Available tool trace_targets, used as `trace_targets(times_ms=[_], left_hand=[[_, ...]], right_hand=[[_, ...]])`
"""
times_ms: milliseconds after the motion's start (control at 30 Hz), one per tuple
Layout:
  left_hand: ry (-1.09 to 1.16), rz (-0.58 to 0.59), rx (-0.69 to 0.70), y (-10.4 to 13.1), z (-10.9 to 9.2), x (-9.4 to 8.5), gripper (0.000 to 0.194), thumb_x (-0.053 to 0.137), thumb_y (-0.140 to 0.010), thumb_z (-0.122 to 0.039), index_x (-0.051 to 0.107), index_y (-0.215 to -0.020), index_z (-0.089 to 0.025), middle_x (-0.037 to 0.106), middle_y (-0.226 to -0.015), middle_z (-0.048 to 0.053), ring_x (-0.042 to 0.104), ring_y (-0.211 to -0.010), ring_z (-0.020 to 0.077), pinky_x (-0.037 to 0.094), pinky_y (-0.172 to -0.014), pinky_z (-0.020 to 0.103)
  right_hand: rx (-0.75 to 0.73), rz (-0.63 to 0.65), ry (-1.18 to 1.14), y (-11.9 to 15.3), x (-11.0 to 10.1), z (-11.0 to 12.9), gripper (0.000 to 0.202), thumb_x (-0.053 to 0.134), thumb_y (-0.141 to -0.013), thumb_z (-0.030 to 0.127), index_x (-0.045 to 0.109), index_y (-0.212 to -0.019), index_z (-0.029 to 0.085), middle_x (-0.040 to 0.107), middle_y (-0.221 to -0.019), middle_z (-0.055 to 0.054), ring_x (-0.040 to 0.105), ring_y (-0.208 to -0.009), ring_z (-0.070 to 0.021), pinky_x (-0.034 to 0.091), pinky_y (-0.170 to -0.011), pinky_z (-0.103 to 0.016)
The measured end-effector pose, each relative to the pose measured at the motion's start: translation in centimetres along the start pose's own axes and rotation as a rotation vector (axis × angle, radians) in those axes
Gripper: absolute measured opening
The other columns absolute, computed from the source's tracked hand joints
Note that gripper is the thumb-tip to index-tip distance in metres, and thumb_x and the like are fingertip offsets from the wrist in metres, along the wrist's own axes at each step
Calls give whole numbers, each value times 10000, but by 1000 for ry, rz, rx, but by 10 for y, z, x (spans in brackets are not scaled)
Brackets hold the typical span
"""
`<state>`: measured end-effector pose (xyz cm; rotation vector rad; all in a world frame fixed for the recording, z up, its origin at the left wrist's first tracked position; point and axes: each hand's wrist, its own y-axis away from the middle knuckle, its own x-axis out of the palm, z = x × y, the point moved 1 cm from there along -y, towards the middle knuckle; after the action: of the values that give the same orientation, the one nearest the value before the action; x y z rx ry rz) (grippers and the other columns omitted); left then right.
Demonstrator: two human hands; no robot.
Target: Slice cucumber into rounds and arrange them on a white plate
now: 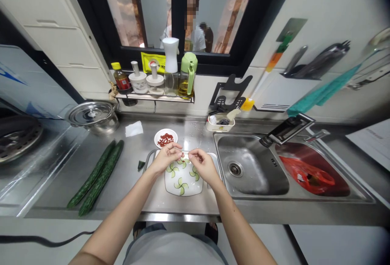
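My left hand (167, 158) and my right hand (201, 165) are close together above the far edge of a white squarish plate (170, 188). Both have thumb and fingers pinched; whatever is between the fingertips is too small to make out. On the plate, thin green cucumber slices (181, 186) lie in several pinwheel shapes, some partly hidden by my hands. Beneath the plate is a pale cutting board (155, 204) with a grey handle. Just beyond my left hand stands a small white dish (156, 138) of red goji berries (166, 139).
Two whole cucumbers (99, 177) lie at left, with a cucumber end (141, 165) near the board. A lidded steel pot (94, 117) and white tissue (134, 129) are behind. A double sink (252, 167) holds a red bag (307, 175). Bottles (186, 76) fill the wall shelf.
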<state>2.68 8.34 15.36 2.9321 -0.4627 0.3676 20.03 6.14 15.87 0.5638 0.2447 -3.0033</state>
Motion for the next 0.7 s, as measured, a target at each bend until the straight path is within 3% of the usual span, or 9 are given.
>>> trace_targets(times_ms=[300, 700], left_hand=[[-333, 109, 122, 17, -16, 14, 334, 703, -713, -338, 564, -959, -161, 618, -691, -2, 568, -664, 112, 429, -630, 211], [-432, 180, 108, 18, -9, 16, 322, 668, -741, -346, 571, -995, -174, 638, -732, 10, 581, -699, 129, 426, -632, 214]], right_hand=[[-144, 171, 177, 9, -22, 22, 166, 546, -830, 322, 649, -864, 196, 618, -827, -19, 525, -727, -124, 395, -680, -240], [-187, 275, 296, 16, -27, 21, 143, 527, -838, 291, 641, -839, 204, 608, -860, -22, 538, -801, -143, 392, -732, -255]])
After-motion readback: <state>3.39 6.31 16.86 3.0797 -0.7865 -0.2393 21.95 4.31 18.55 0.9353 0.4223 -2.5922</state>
